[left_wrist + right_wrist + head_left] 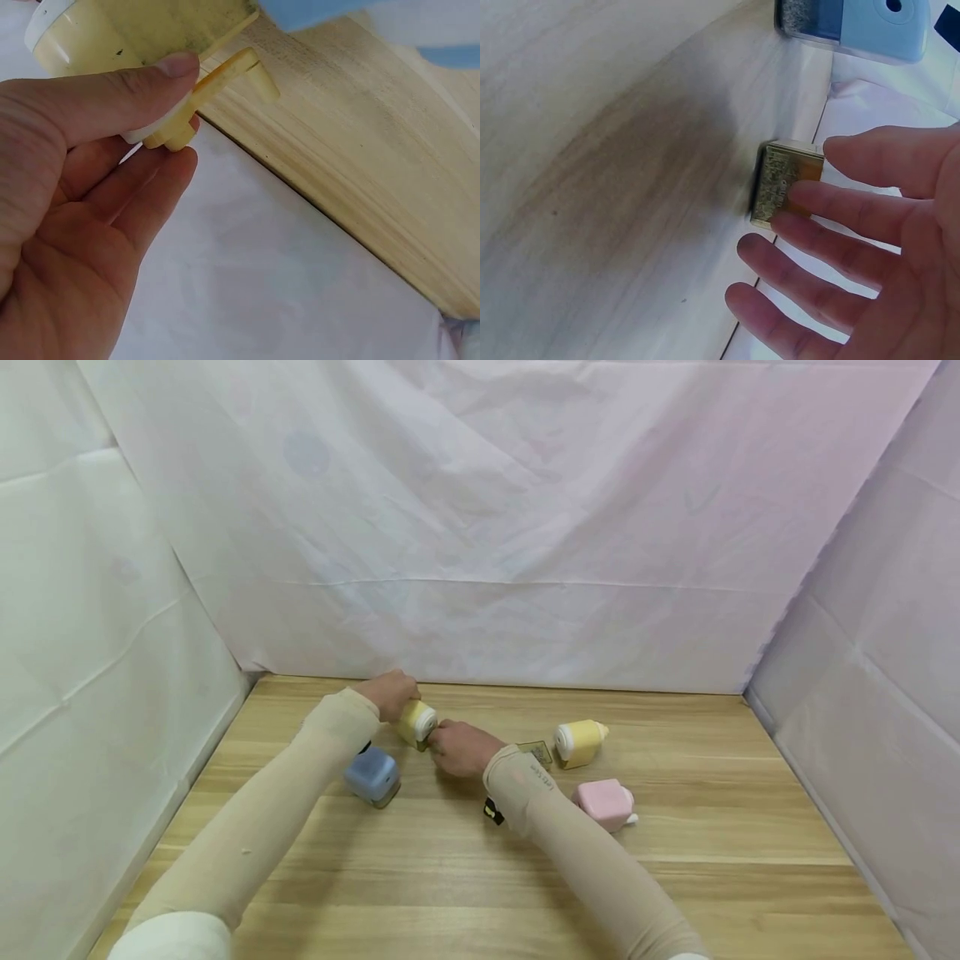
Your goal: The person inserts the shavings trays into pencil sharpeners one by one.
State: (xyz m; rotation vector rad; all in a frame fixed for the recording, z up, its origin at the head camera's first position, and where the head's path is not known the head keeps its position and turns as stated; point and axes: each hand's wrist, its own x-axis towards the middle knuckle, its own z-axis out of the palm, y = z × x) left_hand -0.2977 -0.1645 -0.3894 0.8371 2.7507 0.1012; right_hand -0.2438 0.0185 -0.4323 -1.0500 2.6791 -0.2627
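Step in hand, as I judge it: working the shavings compartment of a pale-yellow, white-faced plastic crank sharpener (409,720), near the back edge of my wood-grain desk (435,893), left of centre. My left hand (388,693), arm stretched forward, grips it at the crank end, thumb opposite fingers. Right hand (467,748) just beside the white face; fingers nearly straight, spread, index over a clear shavings-filled box (771,176). Whether that's seated, can't tell. Next move calls for a steady left hold, box level.
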